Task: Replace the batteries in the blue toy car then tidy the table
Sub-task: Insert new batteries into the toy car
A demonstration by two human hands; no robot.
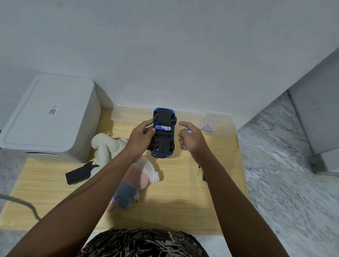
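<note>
The blue toy car (163, 135) is turned belly up above the wooden table (179, 200), its black underside facing me. One blue and white battery (163, 127) lies across the open battery bay. My left hand (142, 135) grips the car by its left side, thumb near the battery's end. My right hand (190, 138) hovers just right of the car, fingers curled round a second battery (188, 130) of which only a tip shows.
A small clear box (217, 125) holding batteries stands at the back right, a larger clear container (129, 114) behind the car. A plush toy (110, 146) lies at left by a white bin (50, 115). A black cover (79, 174) and a screwdriver (199, 169) lie on the table.
</note>
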